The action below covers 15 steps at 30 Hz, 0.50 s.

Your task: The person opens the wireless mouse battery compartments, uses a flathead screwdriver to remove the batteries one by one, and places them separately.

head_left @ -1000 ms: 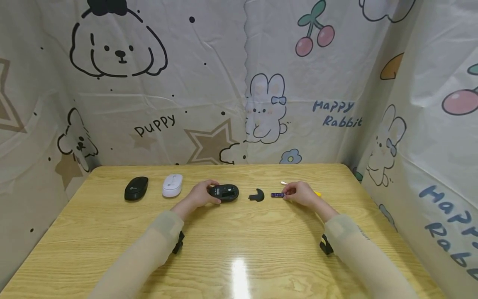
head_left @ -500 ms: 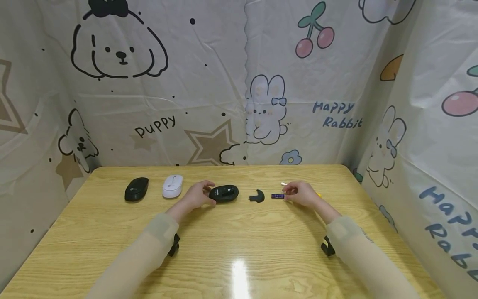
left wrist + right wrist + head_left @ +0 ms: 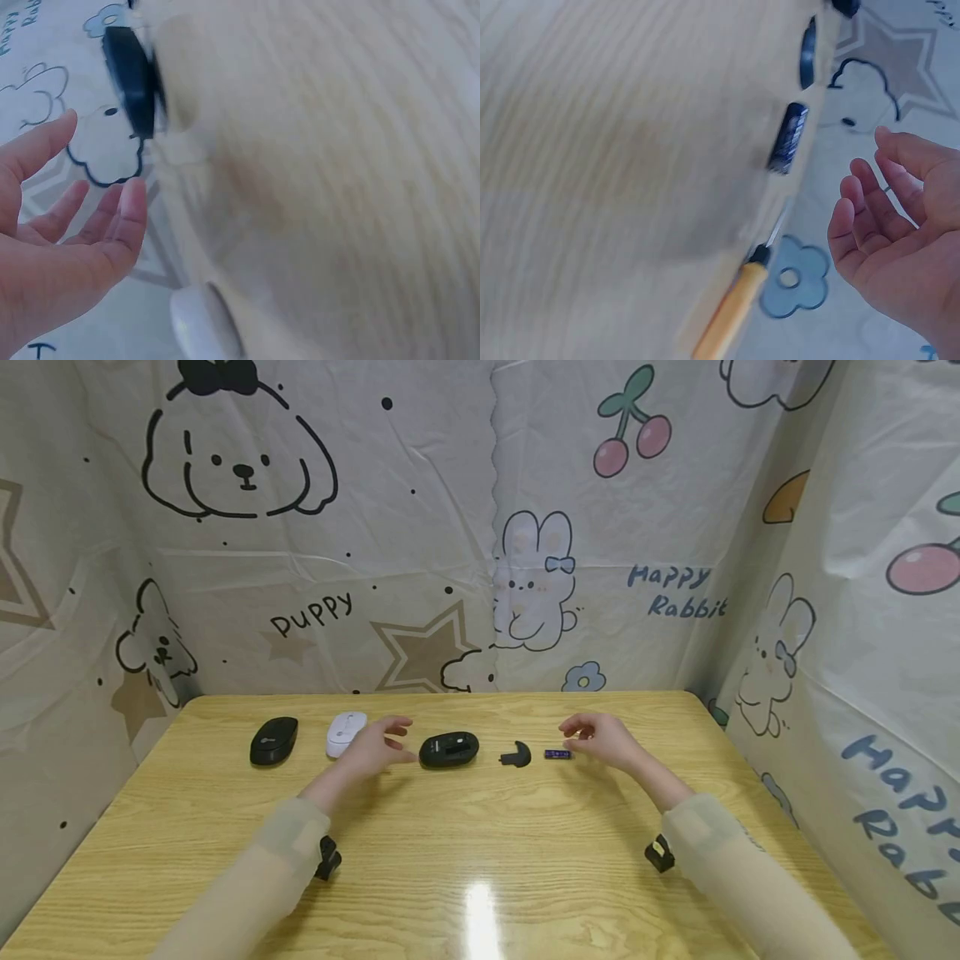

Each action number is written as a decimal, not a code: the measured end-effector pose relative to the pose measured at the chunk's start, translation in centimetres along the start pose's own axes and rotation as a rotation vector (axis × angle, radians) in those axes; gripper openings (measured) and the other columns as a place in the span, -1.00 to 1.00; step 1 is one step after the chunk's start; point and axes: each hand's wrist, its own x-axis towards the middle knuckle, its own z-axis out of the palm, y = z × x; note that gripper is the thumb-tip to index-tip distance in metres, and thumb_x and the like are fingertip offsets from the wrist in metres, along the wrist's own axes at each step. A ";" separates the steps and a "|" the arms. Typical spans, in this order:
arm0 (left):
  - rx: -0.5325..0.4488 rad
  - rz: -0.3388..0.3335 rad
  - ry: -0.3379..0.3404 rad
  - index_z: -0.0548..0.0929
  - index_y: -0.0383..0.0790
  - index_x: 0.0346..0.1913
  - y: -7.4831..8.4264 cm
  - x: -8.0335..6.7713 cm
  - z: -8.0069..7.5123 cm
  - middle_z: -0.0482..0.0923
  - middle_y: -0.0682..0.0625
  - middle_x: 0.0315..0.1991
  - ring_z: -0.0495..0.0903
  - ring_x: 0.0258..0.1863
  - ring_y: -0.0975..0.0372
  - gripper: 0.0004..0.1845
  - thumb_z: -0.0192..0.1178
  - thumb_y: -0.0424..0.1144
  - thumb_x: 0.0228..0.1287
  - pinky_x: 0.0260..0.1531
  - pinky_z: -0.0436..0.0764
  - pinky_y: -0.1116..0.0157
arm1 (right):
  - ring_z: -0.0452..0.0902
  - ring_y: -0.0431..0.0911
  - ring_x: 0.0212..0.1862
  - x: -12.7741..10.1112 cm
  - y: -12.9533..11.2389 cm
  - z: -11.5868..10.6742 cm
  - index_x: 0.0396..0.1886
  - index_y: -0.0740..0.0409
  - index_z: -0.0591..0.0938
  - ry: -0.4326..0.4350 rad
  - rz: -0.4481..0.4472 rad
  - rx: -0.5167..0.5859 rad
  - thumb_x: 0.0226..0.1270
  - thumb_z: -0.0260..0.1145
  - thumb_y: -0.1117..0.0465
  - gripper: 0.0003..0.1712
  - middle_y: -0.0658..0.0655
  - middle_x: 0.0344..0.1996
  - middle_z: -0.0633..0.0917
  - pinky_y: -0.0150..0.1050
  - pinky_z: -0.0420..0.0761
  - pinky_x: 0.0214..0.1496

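Now, the left hand [image 3: 369, 752] hangs above the table [image 3: 487, 827], with thumb and fingers widely parted and holding nothing. The right hand [image 3: 606, 743] has a similar pose: its fingers are a little bent, a gap is between them and the thumb, and they also carry nothing. Both forearms, in pale sleeves [image 3: 247, 877], reach forward from the near side.

Just to the right of the left fingers lies a black mouse [image 3: 448, 750], its underside up and its slot uncovered. Next, between the two hands, is a dark curved piece [image 3: 516, 754], and then a battery [image 3: 557, 754], which lies just beside the right fingers, apart from them. A screwdriver [image 3: 735, 307] with yellow handle, seen in the right wrist view, is hidden in the head view by the right hand. The left hand partly covers a white mouse [image 3: 344, 732]; a second dark mouse [image 3: 273, 741] is farther left of these fingers.

Beyond the fingers, the printed cloth [image 3: 420, 543] reads "Puppy" and "Happy Rabbit". The print on the battery is too small to read.
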 end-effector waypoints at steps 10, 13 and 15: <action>0.036 0.034 0.030 0.30 -0.18 0.35 1.1 -1.9 -2.1 0.35 -0.26 0.25 0.43 0.16 -0.10 -0.31 0.31 -0.16 0.18 0.02 0.57 0.06 | 0.53 -0.10 -0.19 0.4 -3.7 -0.5 -0.04 0.09 0.64 0.002 -0.077 0.030 0.21 0.37 0.16 -0.69 0.06 -0.16 0.69 -0.24 0.55 -0.20; 0.057 0.045 0.039 0.28 -0.21 0.36 1.5 -2.5 -2.8 0.33 -0.27 0.25 0.40 0.18 -0.11 -0.31 0.28 -0.12 0.22 0.05 0.54 0.03 | 0.54 -0.11 -0.19 0.7 -5.1 -0.6 -0.04 0.06 0.64 0.000 -0.086 0.049 0.22 0.36 0.16 -0.70 0.05 -0.14 0.68 -0.24 0.57 -0.21; 0.065 0.042 0.051 0.27 -0.22 0.36 1.7 -2.9 -3.2 0.33 -0.27 0.26 0.38 0.19 -0.12 -0.32 0.26 -0.12 0.23 0.08 0.51 0.00 | 0.54 -0.11 -0.17 0.9 -6.0 -0.5 -0.04 0.04 0.64 -0.001 -0.082 0.064 0.23 0.35 0.13 -0.70 0.04 -0.12 0.68 -0.24 0.58 -0.22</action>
